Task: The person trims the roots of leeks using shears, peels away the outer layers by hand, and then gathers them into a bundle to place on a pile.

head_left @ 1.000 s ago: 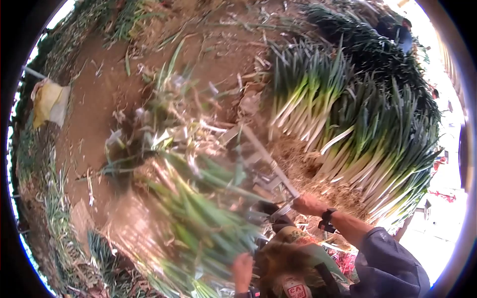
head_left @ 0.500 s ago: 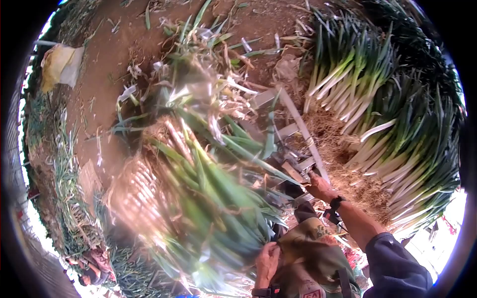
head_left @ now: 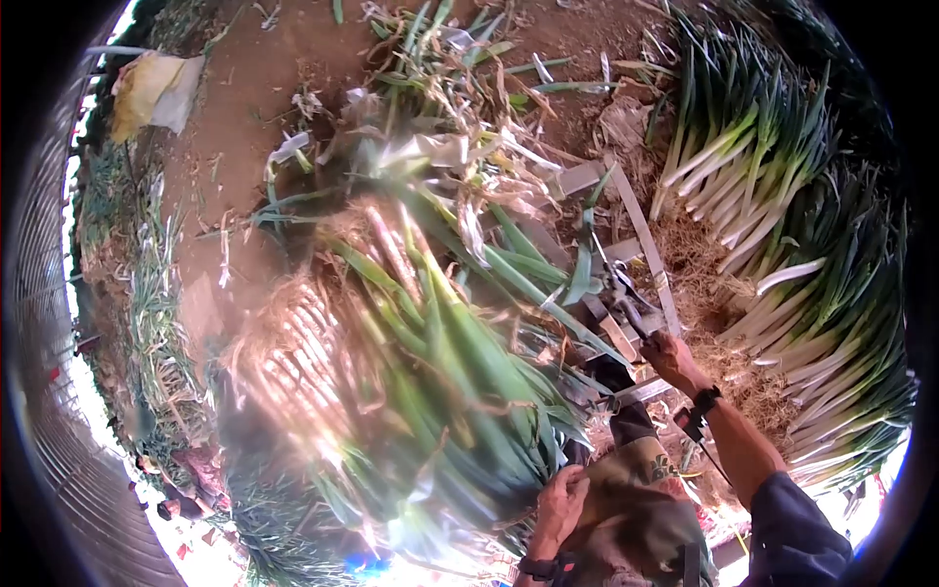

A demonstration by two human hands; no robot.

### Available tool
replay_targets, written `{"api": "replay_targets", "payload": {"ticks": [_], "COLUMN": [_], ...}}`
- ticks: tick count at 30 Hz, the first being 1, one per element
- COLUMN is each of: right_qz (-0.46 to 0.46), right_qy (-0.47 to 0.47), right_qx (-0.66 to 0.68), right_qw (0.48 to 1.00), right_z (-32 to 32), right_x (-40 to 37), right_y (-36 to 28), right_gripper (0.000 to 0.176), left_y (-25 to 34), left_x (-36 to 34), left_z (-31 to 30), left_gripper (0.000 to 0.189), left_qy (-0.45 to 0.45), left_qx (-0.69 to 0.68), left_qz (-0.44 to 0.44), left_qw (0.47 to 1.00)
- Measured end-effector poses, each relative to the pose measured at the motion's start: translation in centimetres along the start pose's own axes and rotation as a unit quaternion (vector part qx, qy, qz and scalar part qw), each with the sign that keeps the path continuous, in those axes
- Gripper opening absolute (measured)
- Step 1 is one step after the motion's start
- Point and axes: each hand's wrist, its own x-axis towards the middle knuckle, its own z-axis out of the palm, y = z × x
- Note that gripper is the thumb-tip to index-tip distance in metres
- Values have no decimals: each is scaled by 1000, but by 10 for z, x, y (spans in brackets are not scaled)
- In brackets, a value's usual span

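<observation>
My right hand [head_left: 675,358] is closed around the grip of a dark air blow gun [head_left: 629,305] with a thin metal nozzle, which points away from me over the metal frame. At the lower middle, my left hand [head_left: 560,504] is curled beside my thigh, close to the leaf tips of a big pile of green onions [head_left: 469,377]. Whether its fingers grip a leaf is hidden. The pile's pale stalks and roots [head_left: 298,352] face left, partly smeared by blur.
A low metal frame [head_left: 647,245] with a wooden piece [head_left: 617,338] stands before me. At right lie rows of green onions with white stalks [head_left: 753,186] and brown root scraps [head_left: 753,377]. Peeled leaf waste [head_left: 489,157] covers the soil ahead. A pale sack [head_left: 156,93] lies far left.
The whole view has shifted, moving the scene right and down. The air blow gun now shows clearly in my right hand, nozzle raised. My left hand stays by the leaf tips.
</observation>
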Motion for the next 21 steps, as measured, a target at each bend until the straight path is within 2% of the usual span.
{"api": "replay_targets", "payload": {"ticks": [1, 3, 6, 7, 10, 12, 13, 14, 15, 16, 17, 18, 19, 20, 21], "right_qz": [8, 30, -14, -49, -113, -167, -197, -241, -284, -327, -320, -348, -376, -404, -405], "right_qy": [-4, -44, -80, -94, -153, -235, -211, -187, -163, -140, -139, -117, -96, -74, -89], "right_qx": [10, 33, -12, -20, -36, -98, -99, -88, -77, -65, -141, -159, -177, -194, -215], "right_qw": [1000, 998, 997, 994, 981, 952, 952, 948, 942, 932, 926, 916, 904, 891, 884], "right_z": [-10, -36, -60, -63, -71, -49, -56, -51, -46, -41, -38, -36, -35, -34, -28], "right_x": [-7, -26, -69, -83, -130, -150, -164, -169, -176, -183, -191, -193, -192, -192, -190], "right_y": [-15, -52, -104, -118, -175, -147, -186, -196, -199, -204, -212, -218, -228, -235, -238], "right_gripper": [30, 27, 29, 27, 24, 25, 27, 30, 33, 36, 53, 57, 62, 66, 82], "left_y": [-28, -37, 62, 68, 100, 103, 103, 104, 89, 87, 86, 83, 82, 80, 77], "left_x": [7, 18, 17, 22, 33, 26, 23, 19, 23, 18, 12, 7, 5, 3, 0], "left_z": [12, 23, -10, -10, -28, -40, -45, -47, -36, -39, -46, -51, -53, -56, -60], "left_gripper": [27, 26, 31, 39, 48, 43, 41, 39, 30, 28, 27, 26, 24, 24, 23], "left_qy": [5, 23, 35, 13, -16, 14, 27, 39, 135, 128, 122, 116, 183, 197, 210], "left_qx": [-38, -100, -19, -181, -350, -356, -360, -363, -402, -428, -453, -479, -441, -432, -423], "left_qz": [15, 71, 70, 58, 14, 20, 22, 23, 33, 30, 27, 23, 34, 38, 43], "left_qw": [999, 992, 997, 982, 936, 934, 932, 931, 905, 894, 883, 870, 878, 879, 880]}}
